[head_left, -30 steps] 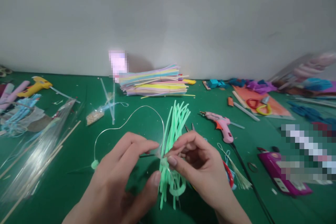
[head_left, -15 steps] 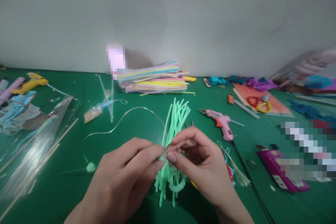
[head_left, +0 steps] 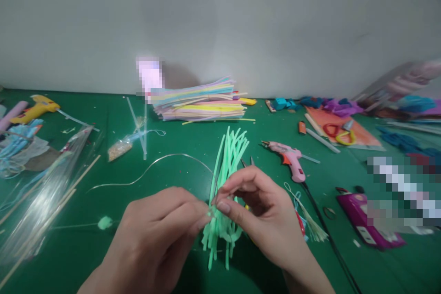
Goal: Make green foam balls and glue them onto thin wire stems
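Right hand [head_left: 258, 213]: pinched on wire [head_left: 172, 155]. Left hand [head_left: 155, 229]: fingertips together, contents hidden. Wire's slack could snag stems [head_left: 225, 165] beneath.

Craft workspace: green pipe cleaners [head_left: 225, 165], pink glue gun [head_left: 291, 160], yellow glue gun [head_left: 36, 109]

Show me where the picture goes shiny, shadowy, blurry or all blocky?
In the head view, white glare streaks the clear plastic; a soft shadow marks the wall behind the colourful bundle; the green table darkens beneath the hands; the left fingertips look blurry; square blocks hide something beside the bundle and part of the magenta object.
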A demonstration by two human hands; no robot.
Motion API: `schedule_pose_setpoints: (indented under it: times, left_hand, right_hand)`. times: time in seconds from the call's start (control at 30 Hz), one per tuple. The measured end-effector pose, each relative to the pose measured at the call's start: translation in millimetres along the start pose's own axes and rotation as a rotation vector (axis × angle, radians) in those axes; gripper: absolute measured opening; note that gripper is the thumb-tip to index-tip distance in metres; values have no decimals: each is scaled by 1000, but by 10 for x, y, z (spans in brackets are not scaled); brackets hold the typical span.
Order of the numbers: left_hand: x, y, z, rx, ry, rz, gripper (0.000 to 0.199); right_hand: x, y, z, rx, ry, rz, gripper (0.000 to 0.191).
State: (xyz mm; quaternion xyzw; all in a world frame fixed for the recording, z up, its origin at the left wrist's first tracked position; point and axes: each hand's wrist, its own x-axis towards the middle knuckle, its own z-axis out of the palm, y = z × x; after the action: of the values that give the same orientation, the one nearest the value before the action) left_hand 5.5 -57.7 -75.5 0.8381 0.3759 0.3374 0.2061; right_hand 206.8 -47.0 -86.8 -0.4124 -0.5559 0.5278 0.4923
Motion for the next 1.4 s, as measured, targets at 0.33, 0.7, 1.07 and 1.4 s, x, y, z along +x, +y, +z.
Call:
schedule_pose_setpoints:
  times: [0.33, 0.7, 1.07, 1.4]
  left_hand:
    - [11, 13, -25, -55, -104, -56, 20]
    - [38, -28, 60, 299, 61, -16, 19]
    - [37, 119, 34, 228, 315, -241, 8]
    - [105, 146, -19, -6, 380, -357, 11]
  right_hand:
    - [-16, -18, -115, -180, -56, 4, 10]
    - [-123, -232, 126, -594, 175, -106, 7]
    - [-334, 92, 719, -574, 409, -477, 39]
    - [-299, 274, 802, -501, 394, -517, 31]
